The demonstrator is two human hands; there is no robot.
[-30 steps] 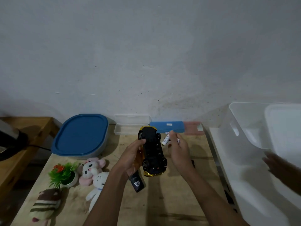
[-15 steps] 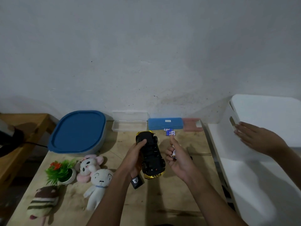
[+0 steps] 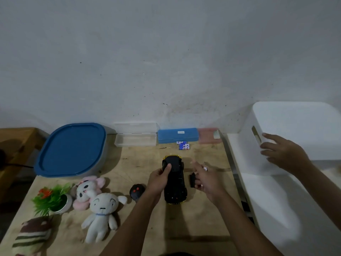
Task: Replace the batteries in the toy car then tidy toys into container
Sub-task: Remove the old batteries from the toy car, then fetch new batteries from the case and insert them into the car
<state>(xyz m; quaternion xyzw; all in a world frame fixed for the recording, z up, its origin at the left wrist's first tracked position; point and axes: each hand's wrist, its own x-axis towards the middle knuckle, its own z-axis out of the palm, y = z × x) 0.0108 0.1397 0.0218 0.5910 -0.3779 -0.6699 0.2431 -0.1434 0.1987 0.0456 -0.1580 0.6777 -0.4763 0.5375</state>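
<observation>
Standing right of the table, the white container has another person's hand on it. Black underside up and yellow-trimmed, the toy car sits mid-table with its length toward the wall, gripped by the left hand. The right hand curls round a small white battery. The print on the spare batteries is unreadable.

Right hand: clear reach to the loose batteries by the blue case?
Probably yes. The loose batteries lie on the bare table beyond the toy car, with nothing between them and the right hand. But it pinches a battery, so its grip is partly taken.
</observation>
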